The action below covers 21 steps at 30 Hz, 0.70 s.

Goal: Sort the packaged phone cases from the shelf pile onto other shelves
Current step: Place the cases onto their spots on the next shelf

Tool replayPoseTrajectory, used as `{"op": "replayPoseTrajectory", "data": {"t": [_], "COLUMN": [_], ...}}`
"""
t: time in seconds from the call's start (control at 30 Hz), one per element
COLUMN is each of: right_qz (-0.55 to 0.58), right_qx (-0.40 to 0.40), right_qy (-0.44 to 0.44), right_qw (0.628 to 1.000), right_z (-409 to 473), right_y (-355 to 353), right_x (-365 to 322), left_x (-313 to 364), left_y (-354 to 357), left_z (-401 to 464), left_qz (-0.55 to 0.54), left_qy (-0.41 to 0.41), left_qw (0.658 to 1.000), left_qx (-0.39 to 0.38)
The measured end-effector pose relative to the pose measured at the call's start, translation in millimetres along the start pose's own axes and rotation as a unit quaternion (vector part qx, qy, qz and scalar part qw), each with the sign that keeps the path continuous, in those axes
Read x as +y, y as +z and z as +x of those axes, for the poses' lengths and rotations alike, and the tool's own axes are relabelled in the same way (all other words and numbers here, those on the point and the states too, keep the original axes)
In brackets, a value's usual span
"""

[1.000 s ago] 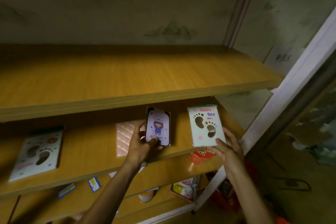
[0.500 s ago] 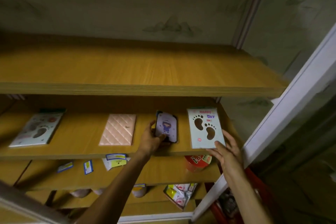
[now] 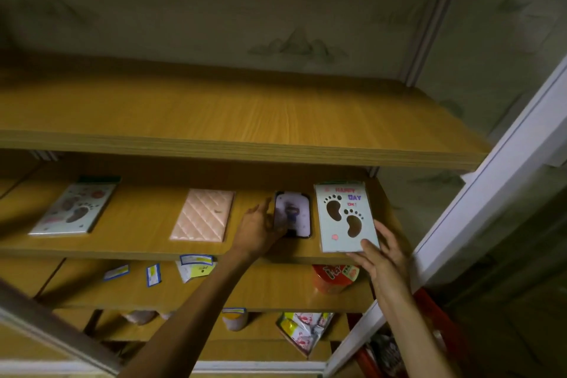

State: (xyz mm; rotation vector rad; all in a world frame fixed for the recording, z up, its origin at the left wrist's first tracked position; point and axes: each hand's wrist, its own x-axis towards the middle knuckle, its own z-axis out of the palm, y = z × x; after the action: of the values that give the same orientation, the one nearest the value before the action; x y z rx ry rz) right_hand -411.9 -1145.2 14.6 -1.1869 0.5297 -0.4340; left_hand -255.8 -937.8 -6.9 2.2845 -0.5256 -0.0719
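While both arms reach into the middle shelf, the head view shows the person setting two packaged cases down side by side near its right end. Taking the footprint case as the landmark: it lies flat on the board, its near corner pinched by the right hand, thumb on top and fingers curled under the edge, probably to square it up with the shelf front. Just left of it, nearly touching, sits the dark-framed cartoon case, blurred; the left hand holds its near left edge, thumb on the lower face, the other fingers spread loosely, as if sliding it into line. Further left lies the pink quilted case, untouched, and far left a second footprint case, so like patterns are not grouped here. Above the landmark, the top shelf is bare wood. Below it stands a red tub among small price labels, with snack packets lower down. I cannot see any pile.
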Motion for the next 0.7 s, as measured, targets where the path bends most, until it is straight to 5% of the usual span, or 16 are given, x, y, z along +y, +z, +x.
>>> {"op": "replayPoseTrajectory", "data": {"t": [0.3,0.7], "right_qz": [-0.010,0.011], "right_qx": [-0.075,-0.156], "right_qy": [0.027,0.053], "right_qw": [0.997,0.986], "right_z": [-13,-85], "right_y": [51,231], "right_x": [14,74], "left_x": [-36,-150], "left_y": [-69,-230], "left_z": [-55,-180], "left_qz": [0.109,0.176], "left_qy": [-0.005,-0.069], "left_qw": [0.993,0.975], "left_qx": [0.045,0.118]}}
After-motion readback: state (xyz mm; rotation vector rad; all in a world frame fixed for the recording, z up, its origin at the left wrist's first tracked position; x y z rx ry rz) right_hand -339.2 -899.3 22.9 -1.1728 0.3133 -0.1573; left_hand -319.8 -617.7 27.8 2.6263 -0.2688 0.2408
